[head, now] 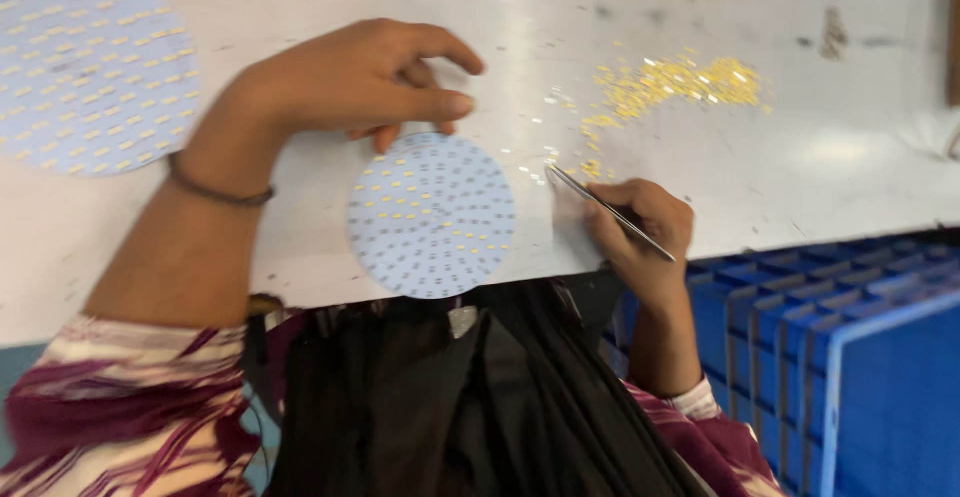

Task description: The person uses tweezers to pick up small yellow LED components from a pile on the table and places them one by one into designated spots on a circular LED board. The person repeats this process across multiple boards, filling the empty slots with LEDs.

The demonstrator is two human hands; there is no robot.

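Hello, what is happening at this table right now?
A person sits at a white table. The left hand steadies a round pale-blue board, partly filled with small yellow chips. The right hand holds metal tweezers, tips near loose chips beside the board. A pile of yellow chips lies farther back; another dotted board lies at far left.

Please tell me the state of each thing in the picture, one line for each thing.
Left hand: fingertips on top edge of small disc.
Small disc: flat on table, partly filled with yellow chips.
Right hand: grips tweezers.
Tweezers: tip down near loose chips.
Chips: scattered heap on table.
Large disc: flat, full of chips.
Table: white, scuffed.
Crate: blue, below table.
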